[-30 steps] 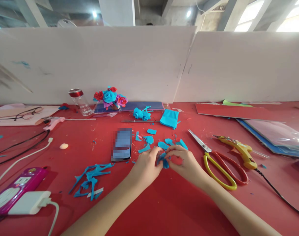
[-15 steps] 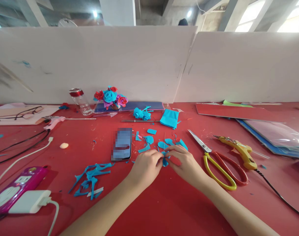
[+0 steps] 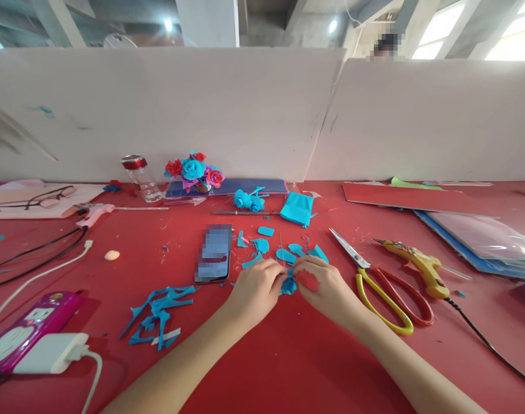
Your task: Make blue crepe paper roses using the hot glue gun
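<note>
My left hand [image 3: 257, 288] pinches a small blue paper flower [image 3: 288, 285] over the red table, near the middle of the view. From the other side, the closed fingers of my right hand [image 3: 325, 286] grip the same flower. Its folds show between the two hands, while my fingers hide its upper part. A thin stick rises just behind it. Cut blue paper petals [image 3: 285, 255] lie scattered beyond my fingertips. To the right of my right hand are scissors [image 3: 370, 276] with one yellow and one red handle, their blades apart.
A phone [image 3: 213, 256] lies left of the petals, with blue paper scraps [image 3: 158, 313] nearer me. Finished blue flowers [image 3: 249, 199] and folded blue paper [image 3: 297, 208] lie farther back. A yellow glue gun [image 3: 417, 265] rests at right. A glass bottle [image 3: 144, 179] stands before the white partition [image 3: 202, 103].
My right fingers have curled in closer to the flower, and more of its folds show below my fingertips. Behind the partition, a person's head now appears farther right.
</note>
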`<move>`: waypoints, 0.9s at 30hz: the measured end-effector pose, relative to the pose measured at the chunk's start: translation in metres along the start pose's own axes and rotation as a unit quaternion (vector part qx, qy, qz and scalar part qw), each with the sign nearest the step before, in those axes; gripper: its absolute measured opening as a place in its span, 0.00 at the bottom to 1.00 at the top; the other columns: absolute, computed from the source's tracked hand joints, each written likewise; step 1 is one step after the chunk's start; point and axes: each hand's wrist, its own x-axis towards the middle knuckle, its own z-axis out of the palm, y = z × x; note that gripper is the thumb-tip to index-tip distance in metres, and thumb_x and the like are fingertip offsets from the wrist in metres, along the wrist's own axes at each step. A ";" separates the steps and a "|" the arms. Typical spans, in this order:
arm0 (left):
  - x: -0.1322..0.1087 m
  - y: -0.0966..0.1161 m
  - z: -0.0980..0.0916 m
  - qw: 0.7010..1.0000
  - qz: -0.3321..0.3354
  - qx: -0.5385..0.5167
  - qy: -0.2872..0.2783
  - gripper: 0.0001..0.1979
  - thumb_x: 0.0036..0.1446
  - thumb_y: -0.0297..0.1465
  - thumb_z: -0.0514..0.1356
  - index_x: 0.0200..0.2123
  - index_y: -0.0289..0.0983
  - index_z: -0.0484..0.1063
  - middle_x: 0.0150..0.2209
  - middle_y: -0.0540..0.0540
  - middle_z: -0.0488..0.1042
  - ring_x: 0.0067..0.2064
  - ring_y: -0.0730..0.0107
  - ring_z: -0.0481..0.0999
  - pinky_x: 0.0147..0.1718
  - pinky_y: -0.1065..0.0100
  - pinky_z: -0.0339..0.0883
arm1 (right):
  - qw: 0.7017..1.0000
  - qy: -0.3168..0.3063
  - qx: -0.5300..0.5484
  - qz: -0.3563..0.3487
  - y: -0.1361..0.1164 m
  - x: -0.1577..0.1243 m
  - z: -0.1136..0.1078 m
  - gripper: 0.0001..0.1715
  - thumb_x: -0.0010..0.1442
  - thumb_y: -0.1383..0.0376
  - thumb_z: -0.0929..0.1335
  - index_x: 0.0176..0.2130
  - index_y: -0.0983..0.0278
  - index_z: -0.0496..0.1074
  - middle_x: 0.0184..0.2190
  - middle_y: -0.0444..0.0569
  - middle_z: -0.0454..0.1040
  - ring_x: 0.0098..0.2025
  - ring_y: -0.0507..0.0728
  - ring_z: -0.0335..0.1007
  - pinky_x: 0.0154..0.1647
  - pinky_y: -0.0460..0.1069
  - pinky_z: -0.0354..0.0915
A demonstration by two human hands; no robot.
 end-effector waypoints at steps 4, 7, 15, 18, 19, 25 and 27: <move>0.001 0.001 0.001 1.000 -0.006 -0.008 0.001 0.08 0.59 0.26 0.51 0.31 0.37 0.70 0.33 0.46 0.73 0.36 0.67 0.73 0.34 0.69 0.65 | 0.999 0.011 -0.047 0.000 0.001 -0.001 0.003 0.07 0.52 0.73 0.63 0.32 0.63 0.68 0.35 0.51 0.72 0.38 0.58 0.68 0.41 0.54 0.64; 0.001 0.002 0.001 1.000 -0.012 -0.010 0.012 0.08 0.59 0.27 0.51 0.32 0.36 0.70 0.33 0.46 0.73 0.35 0.66 0.72 0.34 0.69 0.65 | 0.998 0.032 -0.059 0.007 0.003 -0.003 0.006 0.06 0.52 0.72 0.63 0.31 0.63 0.69 0.36 0.52 0.71 0.38 0.59 0.68 0.42 0.56 0.64; 0.001 -0.001 -0.001 0.997 -0.036 -0.068 0.019 0.07 0.57 0.28 0.53 0.33 0.37 0.71 0.34 0.45 0.75 0.37 0.66 0.73 0.36 0.68 0.65 | 0.992 0.015 0.083 0.093 0.003 0.001 0.004 0.05 0.51 0.69 0.64 0.28 0.63 0.69 0.36 0.51 0.70 0.38 0.57 0.69 0.41 0.52 0.64; 0.003 -0.006 0.000 0.991 -0.066 -0.119 0.009 0.07 0.56 0.30 0.54 0.31 0.37 0.72 0.32 0.46 0.76 0.35 0.67 0.74 0.34 0.69 0.65 | 0.983 -0.016 0.146 0.110 0.003 0.004 0.002 0.04 0.51 0.67 0.63 0.27 0.63 0.68 0.34 0.50 0.70 0.36 0.56 0.68 0.38 0.52 0.64; 0.003 -0.007 0.000 0.988 -0.077 -0.136 0.000 0.07 0.56 0.31 0.55 0.31 0.37 0.72 0.32 0.47 0.76 0.34 0.67 0.74 0.33 0.70 0.65 | 0.979 -0.026 0.162 0.120 0.003 0.004 0.001 0.04 0.51 0.66 0.63 0.27 0.63 0.67 0.33 0.49 0.70 0.35 0.56 0.68 0.37 0.52 0.64; 0.008 -0.010 -0.001 0.975 -0.088 -0.204 -0.031 0.08 0.56 0.33 0.55 0.31 0.38 0.72 0.31 0.48 0.77 0.33 0.68 0.75 0.31 0.71 0.65 | 0.948 -0.064 0.232 0.208 0.007 0.005 0.000 0.04 0.50 0.64 0.66 0.26 0.63 0.68 0.25 0.44 0.69 0.26 0.52 0.61 0.30 0.49 0.60; 0.009 -0.011 -0.002 0.973 -0.086 -0.214 -0.030 0.08 0.56 0.33 0.55 0.30 0.38 0.72 0.32 0.49 0.76 0.34 0.68 0.74 0.33 0.71 0.65 | 0.938 -0.073 0.255 0.223 0.008 0.006 -0.001 0.06 0.50 0.62 0.66 0.26 0.64 0.68 0.23 0.44 0.69 0.25 0.52 0.62 0.29 0.49 0.61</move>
